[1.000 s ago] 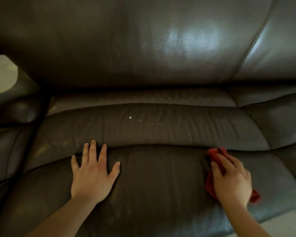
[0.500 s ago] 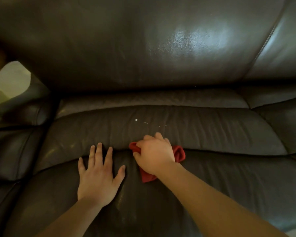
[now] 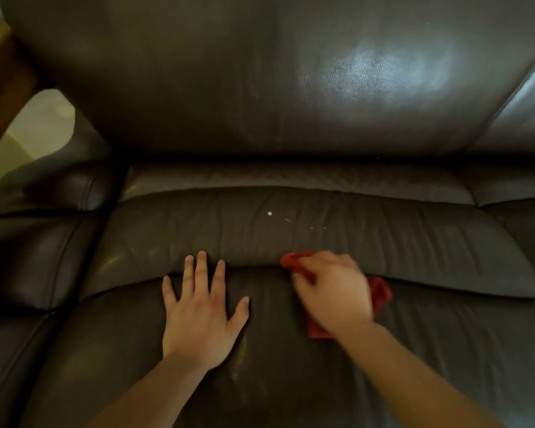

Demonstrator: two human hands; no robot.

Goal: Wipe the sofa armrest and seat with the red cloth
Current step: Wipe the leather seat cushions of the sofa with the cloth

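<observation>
The person leans over a dark leather sofa, both bare hands down on the seat (image 3: 291, 381). The left hand (image 3: 200, 316) lies flat on the front cushion with its fingers spread, the fingertips reaching the fold that runs across the seat. The right hand (image 3: 332, 293), blurred, is just beside it to the right, palm down and curled over the red cloth (image 3: 380, 293), pressing it against the seat at that same fold. Bits of the cloth show past the fingertips, past the right side of the hand and below the palm; the rest is hidden under the hand. Beyond the fold, on the rear part of the seat, sit a small white speck (image 3: 270, 213) and a few fainter crumbs to its right. The armrest (image 3: 53, 193) stands at the left, well apart from both hands. The backrest (image 3: 260, 72) fills the top, with a patch of glare on its right half.
</observation>
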